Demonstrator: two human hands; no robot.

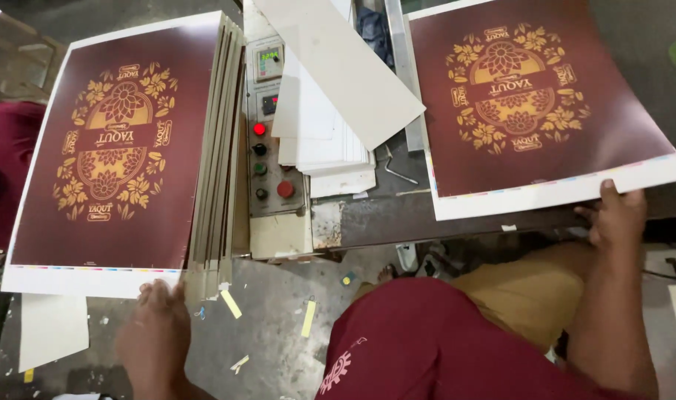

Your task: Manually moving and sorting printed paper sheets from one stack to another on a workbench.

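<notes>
Two hands on two big dark red sheets

The left sheet [115, 155] lies on a board stack [218, 148]; the left hand [156, 326] rests flat and open at its near edge. The right hand [615, 218] grips the right sheet [534, 104] by its near corner. A button box [272, 133] sits between.

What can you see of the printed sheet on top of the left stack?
The printed sheet is glossy-looking maroon paper with a gold floral emblem, a white margin and a thin strip of colour marks along its near edge. It lies flat on a stack of grey boards, beside the control panel. The left hand touches its near edge at the stack's corner.
</notes>
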